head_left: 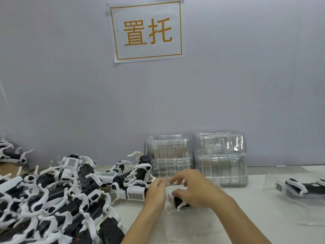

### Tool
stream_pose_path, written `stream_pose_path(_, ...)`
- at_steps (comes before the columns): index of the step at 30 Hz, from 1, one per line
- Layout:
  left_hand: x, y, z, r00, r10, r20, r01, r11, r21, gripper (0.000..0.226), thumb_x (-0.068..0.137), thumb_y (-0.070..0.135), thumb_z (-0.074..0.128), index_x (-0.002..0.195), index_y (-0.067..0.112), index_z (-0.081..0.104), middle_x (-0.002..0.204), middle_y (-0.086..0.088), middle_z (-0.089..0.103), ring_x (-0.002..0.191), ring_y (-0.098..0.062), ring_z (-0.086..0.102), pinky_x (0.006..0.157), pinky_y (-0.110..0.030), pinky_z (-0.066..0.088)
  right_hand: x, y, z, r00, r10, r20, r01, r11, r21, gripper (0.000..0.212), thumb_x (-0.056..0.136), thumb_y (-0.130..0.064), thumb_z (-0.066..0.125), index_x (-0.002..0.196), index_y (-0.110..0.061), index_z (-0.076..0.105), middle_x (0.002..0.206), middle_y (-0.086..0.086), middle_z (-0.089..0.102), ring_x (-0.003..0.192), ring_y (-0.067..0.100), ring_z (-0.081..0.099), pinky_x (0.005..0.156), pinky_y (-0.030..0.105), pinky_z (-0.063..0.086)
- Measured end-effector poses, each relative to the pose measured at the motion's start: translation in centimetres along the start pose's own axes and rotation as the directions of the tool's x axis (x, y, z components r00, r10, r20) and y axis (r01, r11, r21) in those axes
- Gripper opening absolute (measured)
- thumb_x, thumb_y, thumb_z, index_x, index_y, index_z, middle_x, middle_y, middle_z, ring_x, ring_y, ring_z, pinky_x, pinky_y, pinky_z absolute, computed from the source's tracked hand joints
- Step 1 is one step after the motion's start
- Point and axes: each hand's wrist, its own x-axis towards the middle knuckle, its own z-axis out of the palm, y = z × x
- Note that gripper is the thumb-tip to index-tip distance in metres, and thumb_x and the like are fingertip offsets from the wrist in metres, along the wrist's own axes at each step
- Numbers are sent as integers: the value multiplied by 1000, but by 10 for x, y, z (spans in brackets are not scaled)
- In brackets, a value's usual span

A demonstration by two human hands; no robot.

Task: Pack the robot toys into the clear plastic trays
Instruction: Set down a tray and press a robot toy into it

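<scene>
Most of what I see is a grey wall point(246, 85), with a white paper sign point(146, 30) taped high on it, orange characters inside an orange frame. Below it runs the pale bench point(249, 199). On its left lies a big tangled heap of black-and-white robot toys point(58, 196), legs sticking out every way. At the back, against the wall, stand 2 stacks of clear plastic trays point(219, 157), side by side. Far right, 1 packed toy point(299, 188) lies in clear plastic at the frame edge, well apart from my hands.

In front of me a clear tray point(184, 226) rests on the bench, hard to make out against the surface. 1 robot toy point(179, 199) sits at its far end, between my hands. My left hand point(155, 192) is at the toy's left side, fingers curled; the picture is blurred there and I cannot tell whether that grip is clamped on the toy or the tray. My right hand point(193, 187) arches over the toy, thumb and fingers curled down onto its top, its grip closed on it.
</scene>
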Motion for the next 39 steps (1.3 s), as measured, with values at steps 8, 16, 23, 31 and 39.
stream_pose_path(8, 7, -10, 1, 996, -88, -12, 87, 995, -42, 23, 101, 20, 42, 100, 18, 66, 108, 1, 66, 107, -15, 59, 88, -32, 42, 1, 4, 1, 990, 116, -76, -131, 962, -241, 29, 85, -6, 65, 98, -29, 78, 105, -8, 72, 94, 14, 68, 82, 31, 58)
stream_pose_path(16, 7, -6, 1, 996, -57, -61, 43, 976, -214, 31, 104, 19, 37, 96, 14, 66, 108, -8, 68, 106, -18, 61, 93, -33, 43, 5, -4, 3, 979, -13, -204, 18, 1000, 22, 37, 95, -22, 58, 132, -23, 61, 126, -6, 64, 109, 6, 60, 98, 26, 50)
stream_pose_path(23, -3, 9, -12, 872, 285, -397, -368, 918, -148, 28, 99, 3, 42, 91, 18, 64, 84, 8, 67, 81, -5, 62, 73, -19, 47, 7, -23, 40, 994, -47, -96, 67, 972, 224, 47, 96, -23, 54, 143, -29, 48, 130, -20, 53, 122, -8, 47, 101, 8, 35)
stream_pose_path(31, 8, 17, -30, 770, 347, -535, -294, 938, 185, 22, 86, -3, 55, 89, 19, 56, 102, -2, 53, 102, -20, 47, 75, -22, 33, 9, 14, 30, 965, 235, -119, -228, 971, 70, 42, 96, -27, 51, 138, -31, 52, 137, -7, 57, 137, 14, 42, 118, 41, 22)
stream_pose_path(39, 10, 9, -31, 812, 335, -478, -213, 932, 292, 26, 86, 0, 56, 107, 16, 56, 117, 3, 44, 112, -12, 29, 94, -31, 32, 6, 56, 12, 859, 399, -320, -343, 914, 219, 34, 90, -11, 52, 117, -20, 70, 104, -3, 71, 85, 13, 60, 75, 21, 41)
